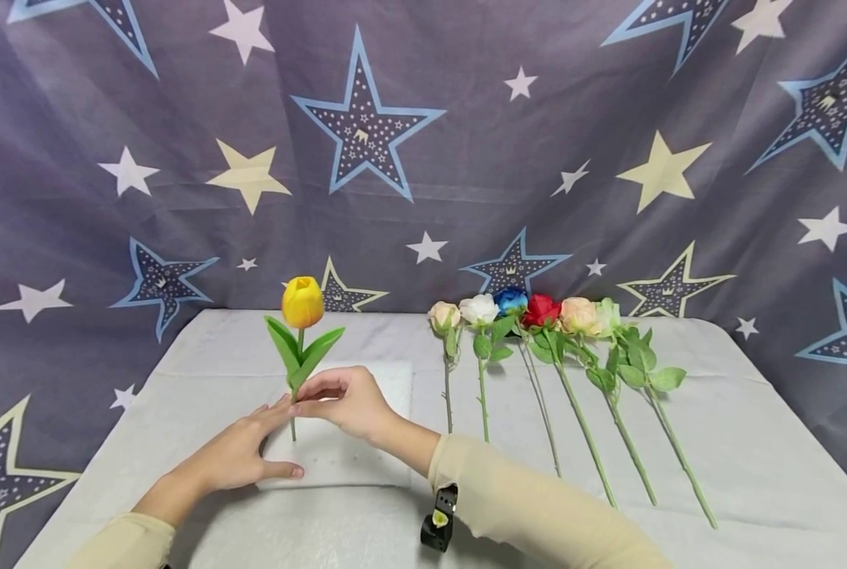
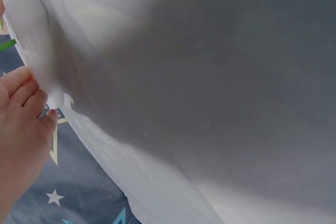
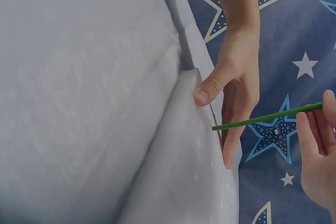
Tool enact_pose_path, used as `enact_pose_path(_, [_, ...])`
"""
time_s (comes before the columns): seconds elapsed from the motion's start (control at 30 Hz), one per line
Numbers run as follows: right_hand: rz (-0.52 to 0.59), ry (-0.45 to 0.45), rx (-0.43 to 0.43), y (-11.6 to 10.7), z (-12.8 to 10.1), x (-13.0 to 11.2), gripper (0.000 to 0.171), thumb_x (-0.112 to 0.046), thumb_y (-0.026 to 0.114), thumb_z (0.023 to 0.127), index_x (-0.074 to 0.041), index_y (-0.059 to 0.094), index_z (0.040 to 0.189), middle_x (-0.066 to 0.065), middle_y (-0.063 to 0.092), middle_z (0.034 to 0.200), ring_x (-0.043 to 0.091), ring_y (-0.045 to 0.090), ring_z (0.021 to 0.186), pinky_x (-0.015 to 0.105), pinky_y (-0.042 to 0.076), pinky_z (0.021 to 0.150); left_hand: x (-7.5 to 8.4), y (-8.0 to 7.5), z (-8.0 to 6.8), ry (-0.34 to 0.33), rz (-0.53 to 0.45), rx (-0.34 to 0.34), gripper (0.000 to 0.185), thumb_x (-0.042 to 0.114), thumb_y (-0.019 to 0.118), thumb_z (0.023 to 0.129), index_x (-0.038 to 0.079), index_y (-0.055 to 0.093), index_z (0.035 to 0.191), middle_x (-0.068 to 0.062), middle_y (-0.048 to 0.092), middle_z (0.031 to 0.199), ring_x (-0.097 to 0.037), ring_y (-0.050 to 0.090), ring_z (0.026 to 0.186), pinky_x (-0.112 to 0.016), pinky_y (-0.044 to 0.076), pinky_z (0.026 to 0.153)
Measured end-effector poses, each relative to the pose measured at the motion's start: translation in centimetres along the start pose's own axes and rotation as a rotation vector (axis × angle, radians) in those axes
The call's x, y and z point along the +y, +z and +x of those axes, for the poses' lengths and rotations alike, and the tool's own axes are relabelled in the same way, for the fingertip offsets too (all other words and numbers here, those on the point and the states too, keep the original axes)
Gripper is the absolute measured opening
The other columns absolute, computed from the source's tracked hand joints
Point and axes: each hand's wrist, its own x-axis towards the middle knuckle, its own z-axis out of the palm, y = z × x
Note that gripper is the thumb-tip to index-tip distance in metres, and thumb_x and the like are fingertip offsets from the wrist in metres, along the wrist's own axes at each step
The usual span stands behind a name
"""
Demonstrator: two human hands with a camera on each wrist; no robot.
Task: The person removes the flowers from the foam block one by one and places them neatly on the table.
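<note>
An artificial yellow-orange tulip (image 1: 303, 303) with green leaves stands upright over the left part of a white foam block (image 1: 352, 466). My right hand (image 1: 352, 405) pinches its stem below the leaves. The bare green stem (image 3: 262, 119) points down at the block in the right wrist view; whether its tip touches the foam, I cannot tell. My left hand (image 1: 235, 450) rests on the block's left end, fingers extended and thumb spread apart on the foam. In the left wrist view, the left hand (image 2: 23, 129) shows at the left edge, beside the white block.
Several artificial roses lie in a row on the right of the white-covered table (image 1: 736, 442), among them a white rose (image 1: 479, 310), a blue rose (image 1: 512, 301) and a red rose (image 1: 541, 310). A star-patterned curtain (image 1: 466, 197) hangs behind. Small holes mark the foam.
</note>
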Motion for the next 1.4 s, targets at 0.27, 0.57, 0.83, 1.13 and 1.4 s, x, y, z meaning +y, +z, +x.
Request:
enact_pose_path(0.27, [0.009,-0.027,0.021,-0.4,0.0,-0.2,0.019,-0.001,0.074,0.080,0.008,0.071,0.097,0.028,0.071,0.100,0.002,0.070,0.084,0.015,0.057,0.079,-0.1,0.0,-0.1,0.029,-0.002,0.018,0.099,0.060,0.076,0.068,0.001,0.045,0.142,-0.024,0.042,0.148,-0.049,0.040,0.135,-0.063,0.035,0.109])
enact_pose_path(0.57, [0.206,0.039,0.031,-1.5,-0.2,-0.6,0.024,0.007,0.066,0.084,0.018,0.063,0.105,0.038,0.064,0.107,0.004,0.070,0.078,0.031,0.061,0.082,-0.1,0.2,-0.1,0.034,-0.001,0.001,0.102,0.064,0.074,0.068,0.002,0.044,0.143,-0.018,0.042,0.150,-0.039,0.039,0.140,-0.056,0.029,0.113])
enact_pose_path(0.83, [0.250,0.119,0.046,-2.7,-1.0,0.0,0.024,0.008,0.063,0.086,0.019,0.062,0.108,0.039,0.064,0.104,0.005,0.070,0.070,0.037,0.062,0.079,-0.2,0.6,-0.2,0.037,0.013,0.009,0.100,0.061,0.075,0.068,0.000,0.045,0.141,-0.018,0.045,0.149,-0.039,0.041,0.138,-0.055,0.029,0.113])
enact_pose_path(1.13, [0.153,0.233,0.051,-4.3,-2.0,0.5,0.026,-0.001,0.067,0.086,0.011,0.067,0.109,0.030,0.069,0.104,0.006,0.070,0.067,0.034,0.063,0.071,-0.1,0.5,-0.1,0.032,0.008,0.010,0.101,0.062,0.075,0.068,0.000,0.045,0.142,-0.018,0.043,0.150,-0.039,0.040,0.139,-0.055,0.029,0.113])
enact_pose_path(1.4, [0.132,0.282,0.095,-6.4,-3.0,1.7,0.028,-0.003,0.068,0.086,0.012,0.066,0.110,0.026,0.071,0.105,0.007,0.071,0.069,0.034,0.063,0.071,-0.1,0.3,0.0,0.020,0.003,0.002,0.104,0.064,0.074,0.067,0.000,0.044,0.142,-0.019,0.041,0.151,-0.040,0.039,0.139,-0.056,0.028,0.114])
